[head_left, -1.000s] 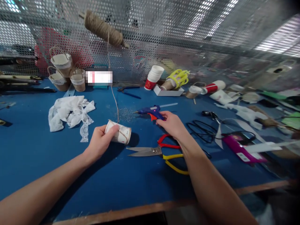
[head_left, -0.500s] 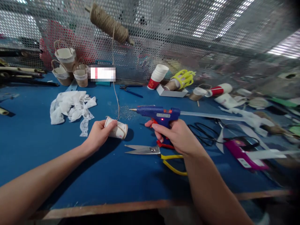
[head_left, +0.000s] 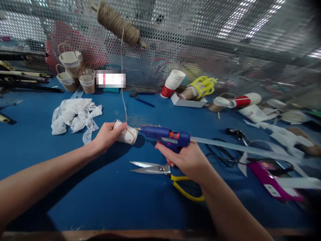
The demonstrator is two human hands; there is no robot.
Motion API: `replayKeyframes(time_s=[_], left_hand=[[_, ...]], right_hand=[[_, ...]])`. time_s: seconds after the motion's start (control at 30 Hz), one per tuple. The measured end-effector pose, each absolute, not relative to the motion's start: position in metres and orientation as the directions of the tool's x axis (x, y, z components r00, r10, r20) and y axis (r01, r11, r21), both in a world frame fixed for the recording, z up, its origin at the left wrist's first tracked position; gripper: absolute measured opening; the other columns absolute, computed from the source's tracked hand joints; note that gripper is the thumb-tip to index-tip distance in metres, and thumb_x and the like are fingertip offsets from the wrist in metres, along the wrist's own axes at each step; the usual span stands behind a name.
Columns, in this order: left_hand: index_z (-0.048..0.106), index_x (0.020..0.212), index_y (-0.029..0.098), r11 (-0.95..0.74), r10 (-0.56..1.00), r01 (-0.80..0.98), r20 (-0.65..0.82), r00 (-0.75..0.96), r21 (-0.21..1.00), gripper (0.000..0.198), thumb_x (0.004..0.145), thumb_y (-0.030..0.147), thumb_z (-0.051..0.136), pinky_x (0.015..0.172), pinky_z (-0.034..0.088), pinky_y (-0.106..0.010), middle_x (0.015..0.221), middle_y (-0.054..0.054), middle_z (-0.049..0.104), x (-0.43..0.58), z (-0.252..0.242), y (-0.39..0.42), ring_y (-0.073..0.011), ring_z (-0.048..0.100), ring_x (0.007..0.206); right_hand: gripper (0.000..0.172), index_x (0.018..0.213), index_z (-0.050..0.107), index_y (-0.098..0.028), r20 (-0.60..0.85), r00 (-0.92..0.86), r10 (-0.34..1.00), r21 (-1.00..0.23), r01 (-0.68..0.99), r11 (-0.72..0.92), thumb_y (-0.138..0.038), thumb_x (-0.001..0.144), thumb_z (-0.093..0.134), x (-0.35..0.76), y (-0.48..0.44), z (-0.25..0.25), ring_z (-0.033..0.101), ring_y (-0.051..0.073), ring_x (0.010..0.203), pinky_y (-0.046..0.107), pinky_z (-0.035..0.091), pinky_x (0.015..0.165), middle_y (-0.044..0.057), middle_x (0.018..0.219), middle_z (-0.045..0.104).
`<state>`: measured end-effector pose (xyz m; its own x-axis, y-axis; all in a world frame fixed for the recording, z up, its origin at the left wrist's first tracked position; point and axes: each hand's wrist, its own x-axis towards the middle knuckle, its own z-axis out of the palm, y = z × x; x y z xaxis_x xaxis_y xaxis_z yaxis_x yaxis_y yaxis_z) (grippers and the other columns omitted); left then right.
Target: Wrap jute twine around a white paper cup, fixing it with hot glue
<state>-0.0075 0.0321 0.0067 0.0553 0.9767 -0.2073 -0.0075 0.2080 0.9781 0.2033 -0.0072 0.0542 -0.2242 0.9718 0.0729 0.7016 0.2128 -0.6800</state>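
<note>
My left hand (head_left: pixel 106 136) grips a white paper cup (head_left: pixel 126 134) lying on its side on the blue table (head_left: pixel 107 194). Brown twine (head_left: pixel 122 87) runs from the cup up to a spool (head_left: pixel 117 23) on the perforated metal screen. My right hand (head_left: pixel 187 160) is closed around the handle of a blue glue gun (head_left: pixel 165 135). The gun's nozzle points left and sits at the cup's base. A clear glue stick (head_left: pixel 225 145) sticks out of the gun's back.
Scissors with yellow and red handles (head_left: pixel 163 172) lie just under the gun. White lace (head_left: pixel 74 113) sits at left, twine-wrapped cups (head_left: pixel 75 72) behind it. Stacked paper cups (head_left: pixel 174 82), a yellow holder (head_left: pixel 203 85), black cords (head_left: pixel 220 155) and a purple object (head_left: pixel 272 179) crowd the right.
My right hand picked the glue gun up off the table and brought its nozzle left to the cup. The left hand kept holding the cup.
</note>
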Motion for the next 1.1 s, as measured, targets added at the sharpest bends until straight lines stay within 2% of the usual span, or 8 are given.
replayKeyframes(time_s=[0.13, 0.23, 0.4, 0.67, 0.9, 1.0, 1.1], left_hand=[[0.065, 0.063, 0.014, 0.221, 0.972, 0.028, -0.223, 0.072, 0.975, 0.028, 0.068, 0.040, 0.060, 0.055, 0.041, -0.023, 0.060, -0.003, 0.066, -0.012, 0.001, 0.030, -0.0129, 0.054, 0.052], [0.065, 0.062, 0.014, 0.225, 0.971, 0.050, -0.228, 0.064, 0.973, 0.028, 0.069, 0.041, 0.059, 0.054, 0.041, -0.022, 0.059, -0.002, 0.065, -0.013, 0.001, 0.029, -0.0124, 0.053, 0.052], [0.065, 0.063, 0.013, 0.222, 0.971, 0.098, -0.229, 0.070, 0.970, 0.030, 0.070, 0.041, 0.058, 0.052, 0.040, -0.021, 0.059, -0.003, 0.065, -0.014, 0.003, 0.031, -0.0112, 0.052, 0.050], [0.064, 0.065, 0.012, 0.196, 0.974, 0.152, -0.210, 0.085, 0.969, 0.034, 0.072, 0.044, 0.055, 0.051, 0.040, -0.021, 0.060, -0.003, 0.065, -0.015, 0.000, 0.032, -0.0107, 0.051, 0.050], [0.064, 0.063, 0.012, 0.177, 0.978, 0.172, -0.192, 0.076, 0.969, 0.034, 0.071, 0.044, 0.055, 0.051, 0.040, -0.022, 0.061, -0.004, 0.066, -0.015, 0.000, 0.032, -0.0114, 0.052, 0.051], [0.064, 0.063, 0.012, 0.167, 0.980, 0.193, -0.183, 0.073, 0.967, 0.035, 0.071, 0.045, 0.054, 0.050, 0.039, -0.021, 0.061, -0.004, 0.066, -0.015, -0.001, 0.032, -0.0110, 0.052, 0.051], [0.064, 0.064, 0.011, 0.179, 0.979, 0.180, -0.194, 0.068, 0.967, 0.034, 0.071, 0.044, 0.055, 0.051, 0.039, -0.021, 0.061, -0.004, 0.065, -0.015, 0.000, 0.033, -0.0108, 0.052, 0.051]], right_hand=[[0.012, 0.070, 0.063, -0.020, 0.096, -0.304, 0.948, -0.604, 0.739, 0.299, -0.030, 0.069, 0.056, 0.210, -0.007, 0.041, 0.048, 0.013, 0.044, 0.027, 0.040, 0.047, -0.002, 0.050, 0.053], [0.016, 0.066, 0.059, -0.020, 0.092, -0.322, 0.942, -0.586, 0.747, 0.313, -0.032, 0.074, 0.052, 0.212, -0.010, 0.034, 0.052, 0.014, 0.051, 0.028, 0.042, 0.052, 0.001, 0.057, 0.057], [0.014, 0.074, 0.055, -0.021, 0.112, -0.329, 0.937, -0.524, 0.782, 0.337, -0.034, 0.077, 0.051, 0.213, -0.015, 0.031, 0.055, 0.016, 0.058, 0.029, 0.044, 0.058, 0.003, 0.067, 0.060], [0.013, 0.069, 0.052, -0.022, 0.138, -0.371, 0.919, -0.459, 0.798, 0.391, -0.031, 0.077, 0.052, 0.212, -0.016, 0.034, 0.051, 0.012, 0.048, 0.026, 0.042, 0.049, -0.002, 0.058, 0.054], [0.010, 0.077, 0.053, -0.022, 0.185, -0.484, 0.855, -0.489, 0.709, 0.508, -0.021, 0.081, 0.043, 0.210, -0.018, 0.041, 0.054, 0.013, 0.052, 0.025, 0.043, 0.050, 0.000, 0.061, 0.058], [0.008, 0.078, 0.053, -0.021, 0.188, -0.487, 0.853, -0.484, 0.710, 0.512, -0.021, 0.080, 0.045, 0.211, -0.019, 0.041, 0.055, 0.014, 0.056, 0.026, 0.043, 0.052, 0.001, 0.064, 0.059], [0.006, 0.072, 0.051, -0.021, 0.198, -0.462, 0.865, -0.476, 0.726, 0.497, -0.021, 0.078, 0.049, 0.211, -0.018, 0.037, 0.051, 0.011, 0.051, 0.024, 0.041, 0.050, -0.001, 0.060, 0.054]])
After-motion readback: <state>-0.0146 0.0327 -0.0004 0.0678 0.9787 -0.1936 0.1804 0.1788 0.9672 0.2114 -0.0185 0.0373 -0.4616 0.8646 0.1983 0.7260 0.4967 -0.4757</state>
